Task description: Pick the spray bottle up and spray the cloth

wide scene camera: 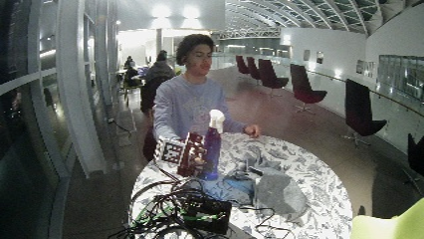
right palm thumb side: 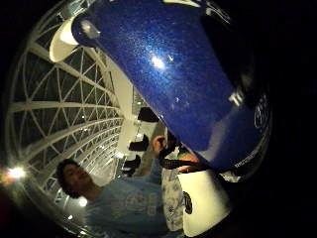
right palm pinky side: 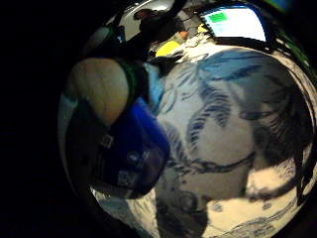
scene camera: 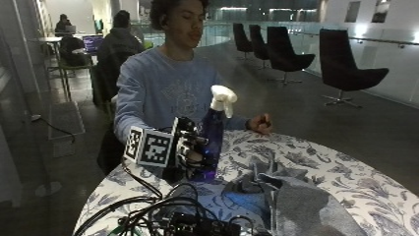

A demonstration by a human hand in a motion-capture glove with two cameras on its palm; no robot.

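Note:
A blue spray bottle (scene camera: 213, 135) with a white trigger head (scene camera: 223, 98) stands upright on the round table (scene camera: 367, 189). My gloved right hand (scene camera: 190, 150) grips its lower body from the side, fingers curled round it. The bottle's blue body (right palm thumb side: 173, 74) fills the thumb side palm view, and its base (right palm pinky side: 136, 153) shows close in the little finger side view above the patterned tablecloth. A grey cloth (scene camera: 294, 199) lies crumpled on the table just beside the bottle, on the side away from my hand. The bare left hand (scene camera: 260, 124) rests curled at the table's far edge.
A tangle of black cables and a dark device (scene camera: 196, 223) sit at the table's near edge below the bottle. A laptop screen (right palm pinky side: 235, 22) glows at the table's rim. Dark chairs (scene camera: 344, 73) stand behind on the open floor.

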